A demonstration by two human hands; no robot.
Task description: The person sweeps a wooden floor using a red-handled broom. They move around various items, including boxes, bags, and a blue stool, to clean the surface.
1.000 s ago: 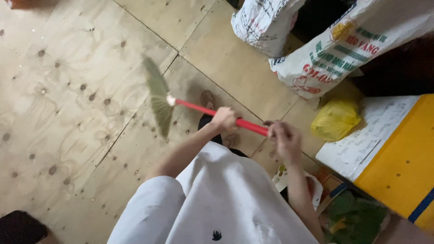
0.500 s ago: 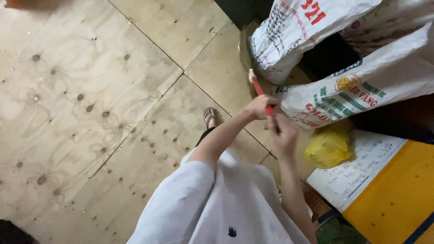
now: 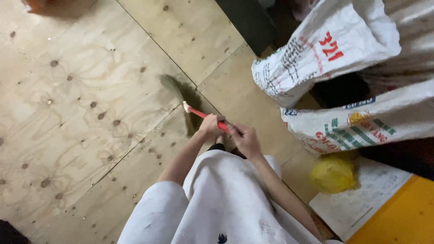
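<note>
Both hands gripped the red handle of a broom (image 3: 199, 113): the left hand (image 3: 210, 125) was wrapped around it lower down and the right hand (image 3: 244, 139) closed just behind, a spacing that gave leverage for a sweeping stroke. Its greenish bristles (image 3: 172, 86) lay out on the plywood floor (image 3: 81, 104), angled away from the printed sacks (image 3: 330, 49) and yellow bag (image 3: 333, 174) beside the person.

We wear a loose white short-sleeved shirt (image 3: 217, 203), faintly smudged with grey, with a small dark emblem low on its front. Both forearms are bare; no watch or rings show.
</note>
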